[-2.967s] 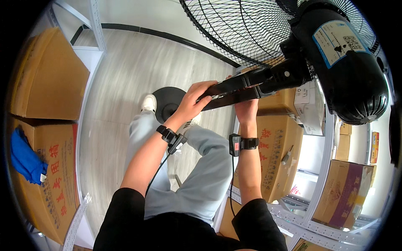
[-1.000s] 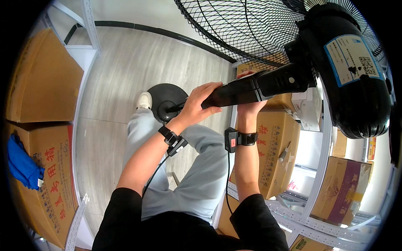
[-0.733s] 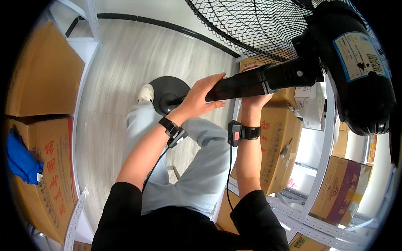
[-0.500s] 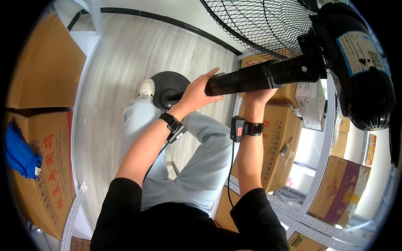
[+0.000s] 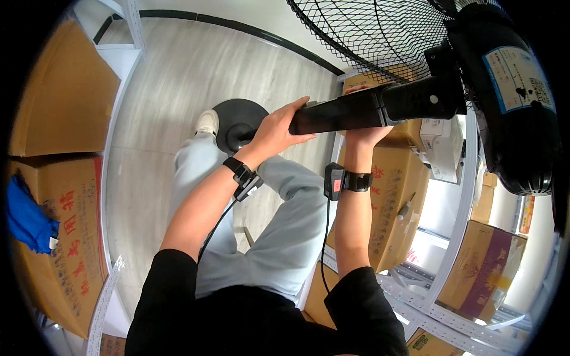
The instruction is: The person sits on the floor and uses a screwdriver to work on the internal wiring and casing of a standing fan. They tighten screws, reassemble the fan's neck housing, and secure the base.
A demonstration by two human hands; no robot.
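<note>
In the head view, a black standing fan (image 5: pixel 415 102) is shown between cardboard boxes (image 5: pixel 68 89). Its boxy neck (image 5: pixel 341 114) is gripped at the lower end by the left hand (image 5: pixel 276 133) and clasped from beneath, farther up, by the right hand (image 5: pixel 364 136). The wire cage (image 5: pixel 377 37) is finely meshed, the rounded motor housing (image 5: pixel 522 145) marked by a blue-edged label (image 5: pixel 515 77); the disc-shaped base (image 5: pixel 240 111) is set on grey floor (image 5: pixel 160 107).
</note>
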